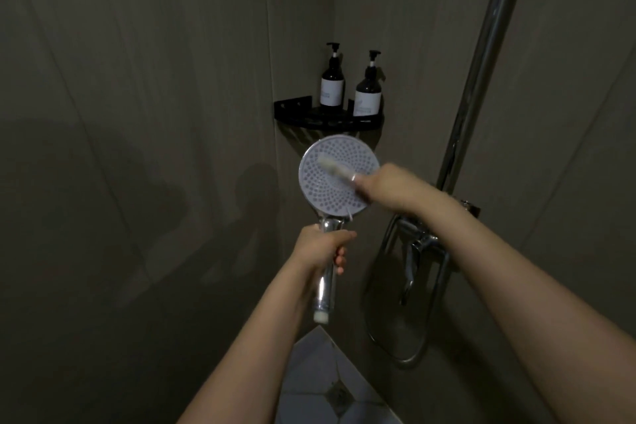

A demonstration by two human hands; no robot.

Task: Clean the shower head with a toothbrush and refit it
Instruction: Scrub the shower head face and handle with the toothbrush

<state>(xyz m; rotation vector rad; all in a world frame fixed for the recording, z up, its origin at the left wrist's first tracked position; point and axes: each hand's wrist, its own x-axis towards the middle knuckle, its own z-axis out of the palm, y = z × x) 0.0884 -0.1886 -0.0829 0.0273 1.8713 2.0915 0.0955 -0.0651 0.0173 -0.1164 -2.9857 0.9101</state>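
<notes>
Here, nearest first, working outward to the corner.

Floor: pale tiled floor (320,385) shows at the bottom centre, between the two forearms.

Left hand: left hand (323,246), lower centre, fingers wrapped tight round the chrome handle just under the disc. Likely gripped high so the face stays steady against the scrubbing.

Shower head: shower head (339,175) at frame centre, off its hose; the bare threaded end hangs free below the fist. Nozzle face is turned toward the wearer, so the holes are open to the brush.

Right hand: right hand (385,188), right of centre, closed round the toothbrush handle, wrist reaching in from the right.

Toothbrush: toothbrush (332,167), blurred, bristle end lying on the upper left of the nozzle face. Judged mid-scrub; refitting not yet begun.

Mixer tap: mixer tap (418,244) and looped hose (406,348) sit at lower right, where the head presumably goes back.

Riser pipe: riser pipe (481,72) runs up the right.

Corner shelf: corner shelf (292,110), upper centre, carries two pump bottles (367,93), well apart from the work.
</notes>
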